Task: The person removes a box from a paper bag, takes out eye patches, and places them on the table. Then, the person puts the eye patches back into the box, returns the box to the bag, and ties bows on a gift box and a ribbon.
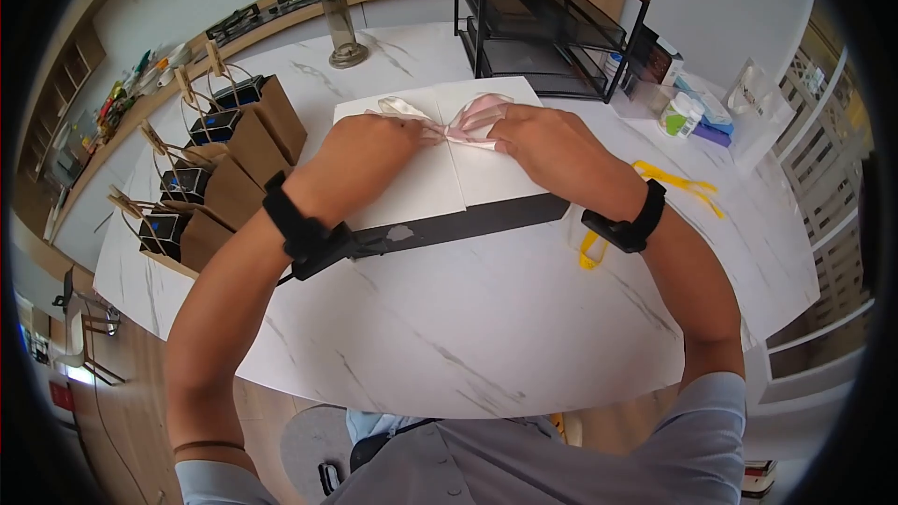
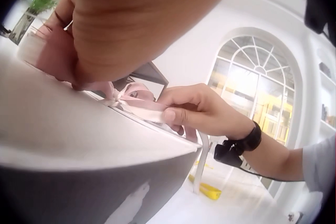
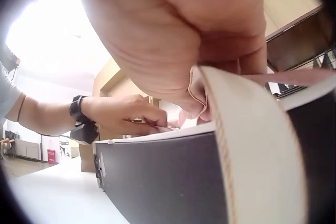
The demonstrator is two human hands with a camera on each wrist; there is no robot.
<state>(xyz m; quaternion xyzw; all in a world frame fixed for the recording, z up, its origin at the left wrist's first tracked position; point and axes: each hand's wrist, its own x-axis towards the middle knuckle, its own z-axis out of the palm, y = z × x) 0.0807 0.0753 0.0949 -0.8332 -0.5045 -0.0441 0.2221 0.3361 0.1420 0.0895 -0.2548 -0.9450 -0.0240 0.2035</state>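
A white-topped box (image 1: 505, 176) with dark sides (image 1: 468, 223) lies on the marble-patterned table. Across its top runs a pink and white ribbon tied in a bow (image 1: 477, 114), the knot near the middle of the lid. My left hand (image 1: 367, 157) pinches the bow's left side, its fingertips close to the knot. On the other side, my right hand (image 1: 566, 148) pinches the right loop between thumb and fingers, as the left wrist view shows. A pale ribbon tail (image 3: 257, 145) hangs from the right hand down over the box's dark side.
Brown paper bags (image 1: 281, 122) holding dark boxes stand in a row at left, wooden clips on their handles. Behind are a flower vase (image 1: 342, 33) and a black mesh rack (image 1: 552, 37). Yellow ribbon (image 1: 678, 178), a white bottle (image 1: 681, 116) and a clear bag (image 1: 760, 117) lie right.
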